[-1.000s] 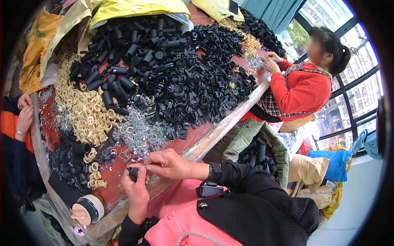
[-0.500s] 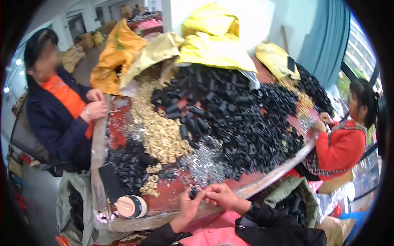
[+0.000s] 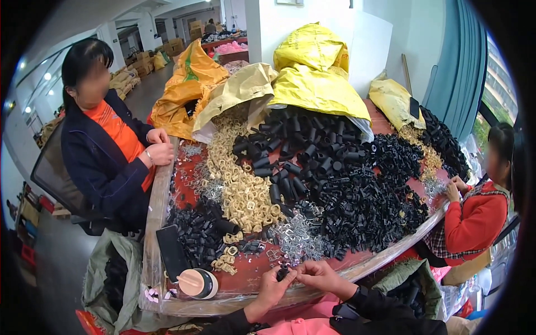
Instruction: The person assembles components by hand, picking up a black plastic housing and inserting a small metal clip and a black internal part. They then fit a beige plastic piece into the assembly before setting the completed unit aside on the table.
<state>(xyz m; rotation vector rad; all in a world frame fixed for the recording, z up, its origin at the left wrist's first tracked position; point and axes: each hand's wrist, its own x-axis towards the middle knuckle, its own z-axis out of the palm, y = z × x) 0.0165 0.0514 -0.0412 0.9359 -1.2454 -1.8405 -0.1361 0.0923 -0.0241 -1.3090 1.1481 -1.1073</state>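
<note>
Over the near edge of the table, my left hand [image 3: 270, 291] grips a small black plastic part [image 3: 283, 272] upright between thumb and fingers. Right beside it, my right hand [image 3: 322, 276] is closed in a pinch; whatever lies between its fingertips is too small to make out. Just beyond both hands is a heap of silver metal clips [image 3: 298, 235]. Beige ring-like plastic pieces [image 3: 245, 202] spread to its left, and small black plastic parts [image 3: 363, 215] are piled to its right.
A lidded jar [image 3: 196, 283] and a dark phone [image 3: 172, 254] sit at the near left corner. Larger black tubes [image 3: 318, 139] spill from a yellow sack [image 3: 318, 86]. Co-workers sit left and right. Open sacks [image 3: 114, 279] stand below the table edge.
The whole view has shifted, so the table appears farther right and lower. My hands stay together, the left still gripping the black plastic part.
</note>
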